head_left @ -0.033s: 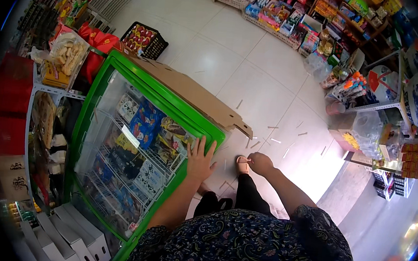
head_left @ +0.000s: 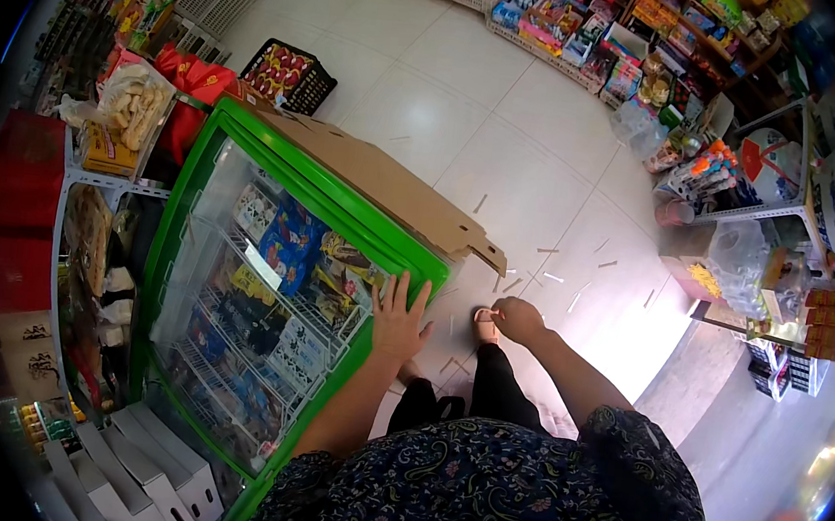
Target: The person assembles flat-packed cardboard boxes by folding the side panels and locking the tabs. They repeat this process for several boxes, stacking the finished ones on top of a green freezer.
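Note:
My left hand [head_left: 400, 319] lies flat with its fingers apart on the green rim [head_left: 427, 266] of a chest freezer, at the corner nearest me. Through the freezer's clear lid [head_left: 211, 211] show wire baskets and packs in blue, yellow and white, one of them a blue pack [head_left: 288, 243]. To the right, over the floor and just beyond my sandalled foot [head_left: 485, 325], hangs my right hand [head_left: 517, 320]. Its fingers are closed in a pinch; whatever they hold, if anything, is too small to make out.
A brown cardboard sheet [head_left: 375, 181] runs along the freezer's far side. Thin strips [head_left: 554, 278] lie scattered on the tiled floor [head_left: 537, 172]. Beyond stands a black crate [head_left: 309, 84] of red-wrapped items. Stocked shelves [head_left: 652, 22] line the back right; white boxes [head_left: 156, 466] stand at lower left.

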`<state>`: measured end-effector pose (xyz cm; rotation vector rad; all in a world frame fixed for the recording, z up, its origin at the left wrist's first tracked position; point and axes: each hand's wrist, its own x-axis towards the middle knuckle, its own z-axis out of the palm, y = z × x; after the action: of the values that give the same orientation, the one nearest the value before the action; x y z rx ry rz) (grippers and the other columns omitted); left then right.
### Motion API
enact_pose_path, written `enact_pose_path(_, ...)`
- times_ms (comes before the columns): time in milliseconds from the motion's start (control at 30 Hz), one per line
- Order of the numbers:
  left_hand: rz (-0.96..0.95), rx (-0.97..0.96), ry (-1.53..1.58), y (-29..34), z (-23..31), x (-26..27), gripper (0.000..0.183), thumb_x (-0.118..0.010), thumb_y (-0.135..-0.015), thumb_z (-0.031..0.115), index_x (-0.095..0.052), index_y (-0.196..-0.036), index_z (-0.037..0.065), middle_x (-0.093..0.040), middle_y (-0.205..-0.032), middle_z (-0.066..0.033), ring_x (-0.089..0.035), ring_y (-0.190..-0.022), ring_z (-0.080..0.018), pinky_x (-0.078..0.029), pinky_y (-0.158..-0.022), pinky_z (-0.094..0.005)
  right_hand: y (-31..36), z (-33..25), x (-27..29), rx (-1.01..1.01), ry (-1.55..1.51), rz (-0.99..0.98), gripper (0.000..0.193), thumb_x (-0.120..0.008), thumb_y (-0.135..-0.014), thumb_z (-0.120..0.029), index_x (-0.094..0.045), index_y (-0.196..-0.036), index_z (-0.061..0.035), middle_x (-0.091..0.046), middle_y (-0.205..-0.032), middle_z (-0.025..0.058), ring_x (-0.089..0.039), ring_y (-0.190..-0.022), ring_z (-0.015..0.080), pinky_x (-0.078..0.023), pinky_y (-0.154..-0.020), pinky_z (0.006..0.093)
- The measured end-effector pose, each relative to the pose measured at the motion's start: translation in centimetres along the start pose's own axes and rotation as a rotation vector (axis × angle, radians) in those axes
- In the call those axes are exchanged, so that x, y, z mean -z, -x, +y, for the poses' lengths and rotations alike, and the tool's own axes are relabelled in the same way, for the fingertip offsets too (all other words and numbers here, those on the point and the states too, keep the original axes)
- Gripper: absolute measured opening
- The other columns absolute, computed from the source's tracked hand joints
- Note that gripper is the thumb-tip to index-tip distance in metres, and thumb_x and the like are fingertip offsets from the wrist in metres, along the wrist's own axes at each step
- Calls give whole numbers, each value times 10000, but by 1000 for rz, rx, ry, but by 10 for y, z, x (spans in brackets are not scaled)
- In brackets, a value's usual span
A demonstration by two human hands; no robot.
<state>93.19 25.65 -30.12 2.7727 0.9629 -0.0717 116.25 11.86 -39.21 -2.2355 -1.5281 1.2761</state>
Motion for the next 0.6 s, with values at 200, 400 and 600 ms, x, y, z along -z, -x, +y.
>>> enact_pose_path(200, 8, 8, 25, -7, 0, -3, 751, -700, -723, 310, -451, -1419, 181, -322, -1488, -224, -287, -1361, -444, -192, -1102, -645, -85, -25, 33, 153, -328, 223, 294, -642, -822, -224, -681, -1061, -57, -685, -948, 123, -659, -873, 298, -534, -777, 401)
enact_pose_path(400, -19, 51, 60, -6, -1, -8, 751, -686, -710, 291, -453, -1421, 237, -322, -1500, -210, -280, -1378, -433, -166, -1101, -668, -124, -42, 69, 529, -2, 203, 253, -653, -805, -224, -660, -1028, -104, -639, -997, 116, -619, -967, 314, -520, -788, 431)
enact_pose_path(600, 3, 41, 108, -9, 1, -1, 712, -660, -710, 252, -482, -1399, 227, -351, -1484, -220, -318, -1359, -436, -196, -1085, -674, -145, -49, 73, 680, 191, 210, 241, -654, -790, -245, -650, -996, -120, -641, -909, 72, -634, -874, 283, -525, -715, 421)
